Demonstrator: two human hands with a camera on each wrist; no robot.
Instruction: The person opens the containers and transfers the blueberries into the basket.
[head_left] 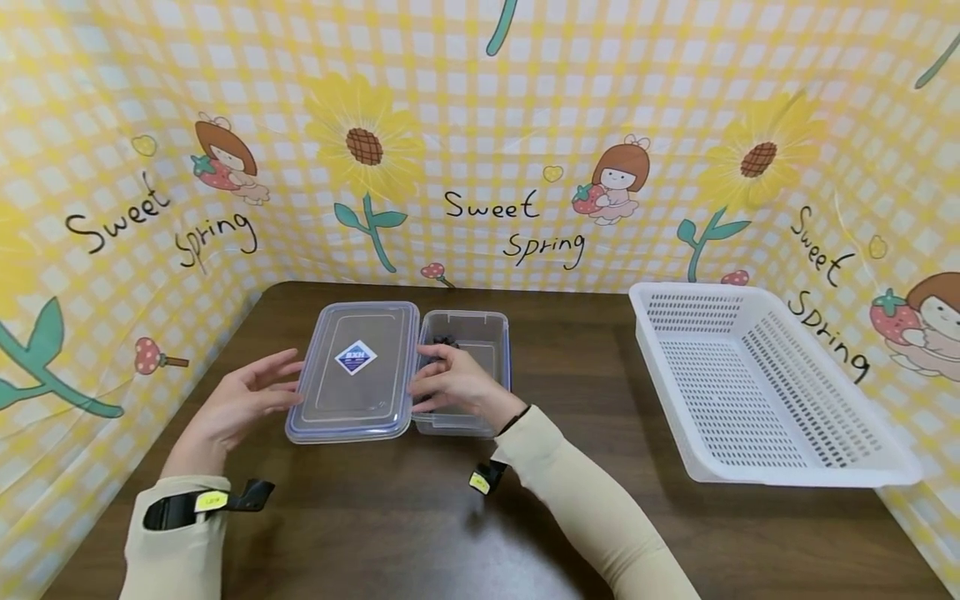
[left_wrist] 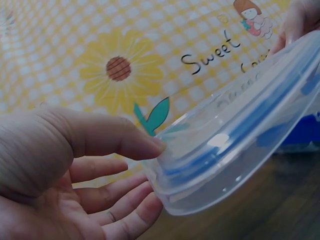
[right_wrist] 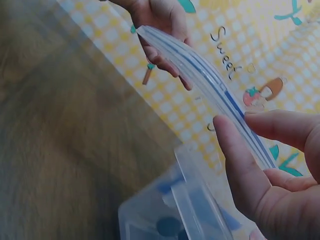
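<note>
Both hands hold a clear plastic lid [head_left: 356,375] with a blue seal and a diamond label just above the brown table. My left hand [head_left: 247,400] grips its left edge, thumb [left_wrist: 115,137] on top of the rim and fingers beneath. My right hand [head_left: 457,387] pinches the lid's right edge [right_wrist: 240,115] between thumb and fingers. Just right of the lid stands an uncovered clear container [head_left: 467,316], partly hidden by my right hand, with small dark and blue things [head_left: 444,342] inside. The lid [left_wrist: 235,140] tilts slightly in the wrist views.
A white perforated basket [head_left: 795,477] stands at the right side of the table [head_left: 420,517]. Yellow checked walls printed with sunflowers enclose the back and both sides. A wrist camera strap [head_left: 202,502] sits on each beige sleeve.
</note>
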